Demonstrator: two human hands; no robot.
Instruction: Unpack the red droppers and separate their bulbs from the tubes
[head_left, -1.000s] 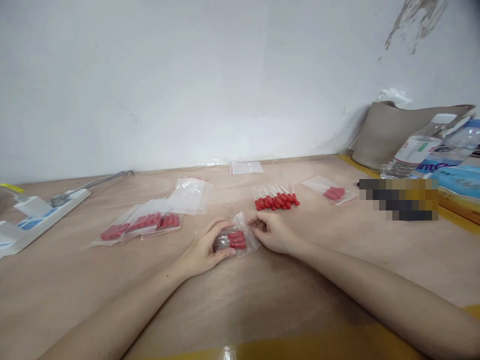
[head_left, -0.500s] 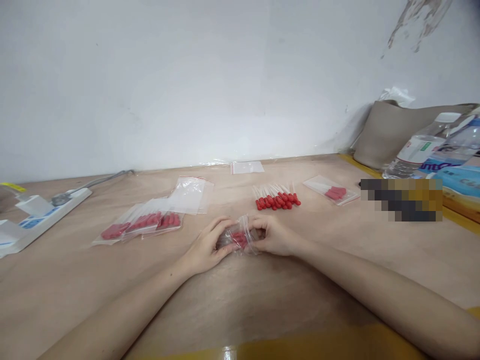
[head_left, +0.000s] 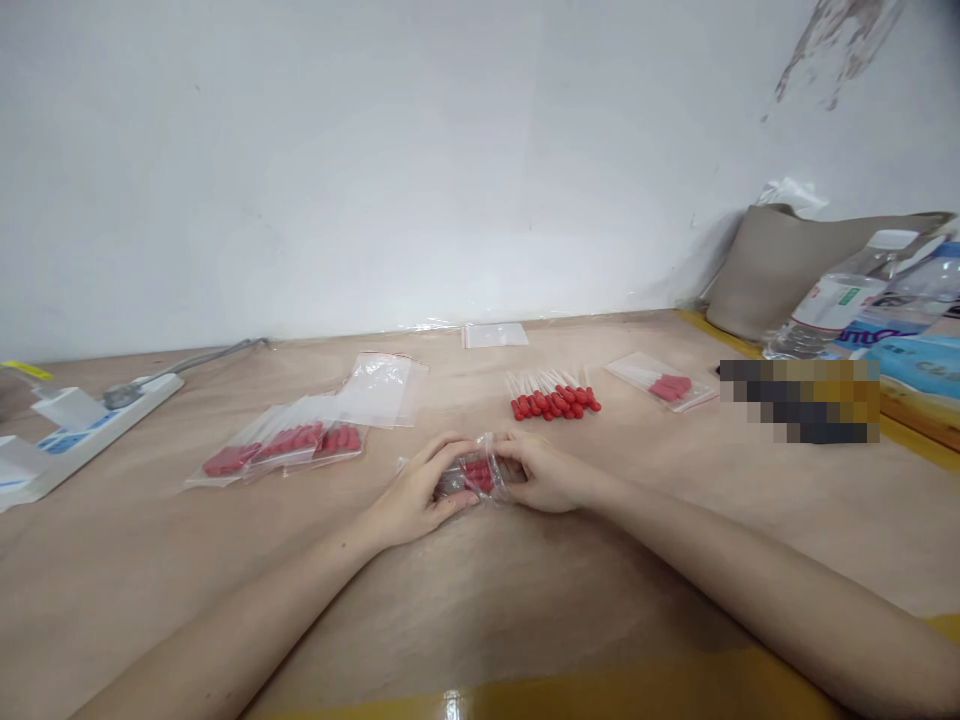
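Though crumpled, one bag in left hand's and right hand's finger grip, three filled bags leftward.

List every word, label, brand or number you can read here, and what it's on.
None reads for certain.
Bottle label: red and green marks, too small to read.
Light blue pack: white lettering, too blurred to read.
Purple lettering behind the bottle: partly hidden, unreadable.

plugs are fitted into a white power strip; at the right, a capped bottle is placed before a grey-brown container, near a blue packet.
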